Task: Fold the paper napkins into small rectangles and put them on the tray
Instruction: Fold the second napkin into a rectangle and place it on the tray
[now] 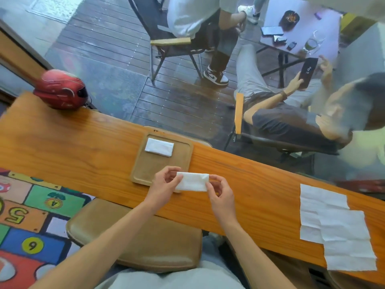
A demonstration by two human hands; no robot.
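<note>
The folded napkin (192, 181) is held between both hands just above the near right corner of the wooden tray (188, 155), partly over the tray's rim and partly over the worktop (83, 151).

From the head view, the only one there is, the left hand (164, 182) pinches the napkin's left end and the right hand (218, 191) pinches its right end, each closed on the paper with thumb and fingertips. The napkin already looks like a small rectangle, so I judge the step in hand to be setting it down. To do that well, keep both pinches light so the folds stay flat, carry it a little further over the tray, and lay it square to the rim, letting go of both ends together.

Another folded napkin (159, 147) lies at the far end of the tray, touching or nearly touching its raised edge. The near half of the tray floor is bare, so there is room to land short of that napkin without stacking.

Well to the right of the tray, unfolded napkins (337, 228) lie overlapped on the worktop, near its front edge. A red helmet (61, 91) sits far to the left of the tray, clear of the hands' path. Beyond the tray the worktop ends soon, so nothing should be pushed that way.
</note>
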